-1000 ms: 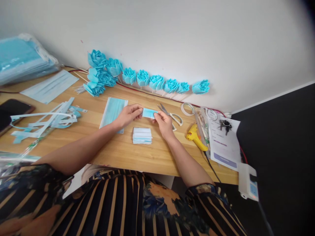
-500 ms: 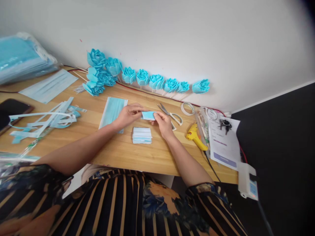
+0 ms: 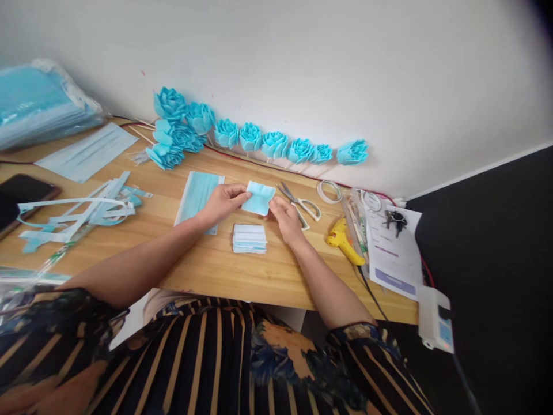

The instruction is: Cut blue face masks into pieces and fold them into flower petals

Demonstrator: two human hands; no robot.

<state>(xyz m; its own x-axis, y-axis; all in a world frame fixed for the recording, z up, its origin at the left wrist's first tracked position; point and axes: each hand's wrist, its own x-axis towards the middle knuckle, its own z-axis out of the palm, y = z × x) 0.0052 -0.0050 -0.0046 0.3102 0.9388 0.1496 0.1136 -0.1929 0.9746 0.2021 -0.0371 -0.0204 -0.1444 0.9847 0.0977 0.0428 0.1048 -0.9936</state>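
A small blue fabric piece (image 3: 259, 198) is stretched flat between both hands, with a crease across it. My left hand (image 3: 225, 203) pinches its left edge, and my right hand (image 3: 285, 218) pinches its lower right side. Just below lies a stack of folded white and pale blue pieces (image 3: 249, 238). Partly under my left hand and wrist, a blue mask sheet (image 3: 196, 196) rests on the table. Beside my right hand are scissors (image 3: 306, 206) with white handles, their blades pointing up and left.
Blue flowers (image 3: 275, 144) on sticks line the wall. A roll of tape (image 3: 329, 191), a yellow glue gun (image 3: 344, 241) and a paper with keys (image 3: 395, 253) lie right. Cut strips (image 3: 90, 210), a phone (image 3: 26, 199) and bagged masks (image 3: 38, 104) are left.
The blue piece has gone from folded and narrow to opened out and taller. My left hand now pinches its left edge.
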